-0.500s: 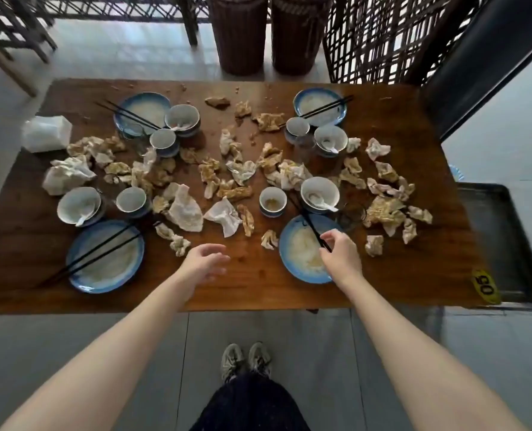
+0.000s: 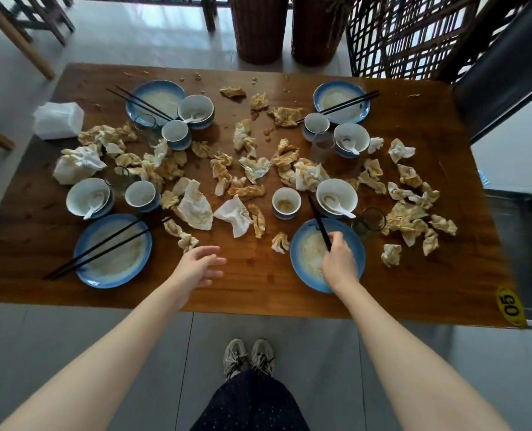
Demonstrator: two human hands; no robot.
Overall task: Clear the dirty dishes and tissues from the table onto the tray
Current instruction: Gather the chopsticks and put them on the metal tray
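My right hand point(image 2: 340, 261) pinches the near end of the black chopsticks point(image 2: 319, 222) over the blue-rimmed plate point(image 2: 302, 269) at the near right of the wooden table point(image 2: 258, 290). My left hand point(image 2: 199, 264) hovers open above bare wood at the near middle, holding nothing. Several crumpled stained tissues point(image 2: 252, 171) litter the table's middle and right. A white bowl with a spoon point(image 2: 336, 197), a small cup point(image 2: 286, 202) and a glass point(image 2: 368, 220) stand just beyond the plate. The dark metal tray point(image 2: 525, 253) sits off the table's right edge.
Another plate with chopsticks point(image 2: 112, 250), a bowl point(image 2: 87, 195) and a cup point(image 2: 142, 194) sit near left. Two more place settings lie at the far side point(image 2: 156, 99) point(image 2: 340, 102). A tissue pack point(image 2: 58, 119) rests far left. Woven baskets point(image 2: 258, 26) and a lattice screen stand behind.
My right hand has closed on the chopsticks' near end over the plate. My left hand has opened a little and stays near the table's middle.
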